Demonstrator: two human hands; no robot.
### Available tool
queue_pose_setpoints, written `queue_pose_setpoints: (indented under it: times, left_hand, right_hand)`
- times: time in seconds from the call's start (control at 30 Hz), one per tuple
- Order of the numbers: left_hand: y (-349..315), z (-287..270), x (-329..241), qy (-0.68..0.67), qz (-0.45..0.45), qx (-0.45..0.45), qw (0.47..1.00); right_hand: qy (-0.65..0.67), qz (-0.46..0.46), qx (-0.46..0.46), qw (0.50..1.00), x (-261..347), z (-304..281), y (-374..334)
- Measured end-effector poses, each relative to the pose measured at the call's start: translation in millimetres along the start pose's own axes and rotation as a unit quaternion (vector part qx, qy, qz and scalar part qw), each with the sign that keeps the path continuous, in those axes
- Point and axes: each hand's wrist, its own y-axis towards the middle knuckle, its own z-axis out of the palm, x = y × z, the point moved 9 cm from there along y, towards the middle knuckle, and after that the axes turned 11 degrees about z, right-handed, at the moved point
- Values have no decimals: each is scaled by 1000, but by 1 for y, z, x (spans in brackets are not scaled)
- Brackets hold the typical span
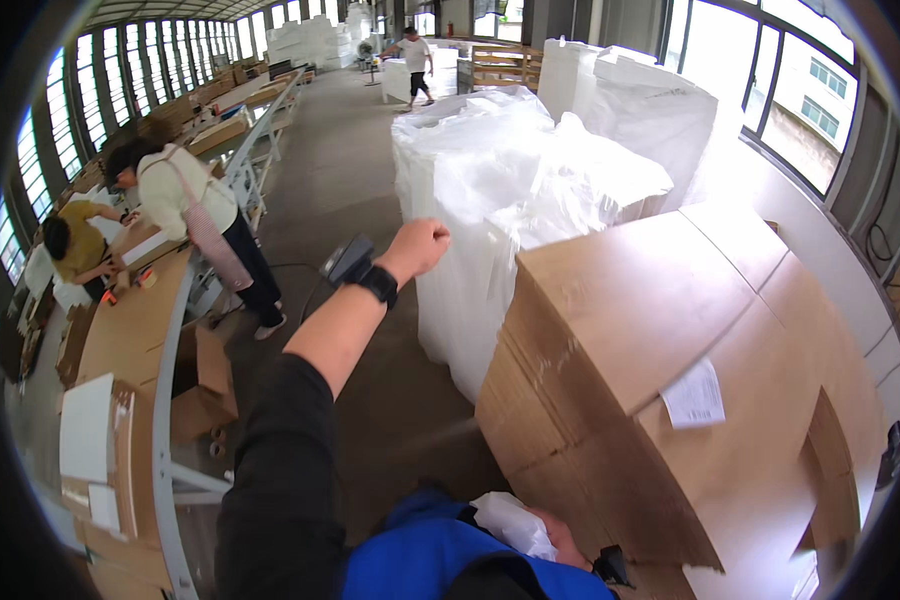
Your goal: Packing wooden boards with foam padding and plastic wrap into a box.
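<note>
My left arm in a black sleeve stretches forward. Its hand [417, 248] is curled into a fist, with nothing seen sticking out of it. On that wrist sits a black band with a small box-shaped device [348, 261]. The fist is in front of tall white stacks wrapped in clear plastic film [470, 185], and I cannot tell if it touches them. Low and close to my blue-clad body, my right hand [564, 541] is closed round a crumpled piece of white, translucent plastic [515, 524]. Its fingers are partly hidden.
A big stack of flat brown cardboard [660, 300] with a paper sheet [694, 395] on top fills the right side. On the left runs a long workbench [120, 340], where two people work. Beneath its edge is an open carton [205, 380]. Another person [413, 65] walks farther off.
</note>
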Motion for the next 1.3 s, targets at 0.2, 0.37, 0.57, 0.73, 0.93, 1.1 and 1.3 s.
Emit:
queue_pose_setpoints:
  times: [0.2,0.37,0.57,0.73,0.93,1.1,1.3]
  left_hand:
    - [215,132,173,128,-4,140,982]
    - [298,321,192,170,70,372,910]
    - [384,349,319,128,-91,247,956]
    - [406,348,257,113,-93,262,954]
    - [394,364,288,-269,-243,241,900]
    - [375,294,240,-315,-8,323,892]
    - [333,46,265,-104,47,3,993]
  right_hand:
    - [-50,142,-150,977,-15,-37,134]
    - [-33,260,-319,911,3,-63,176]
    - [9,298,-371,879,17,-37,231]
    - [15,339,-439,832,20,-20,228]
    - [25,323,-468,822,32,20,259]
    - [2,281,-500,819,60,28,269]
    - [2,214,-596,774,113,20,251]
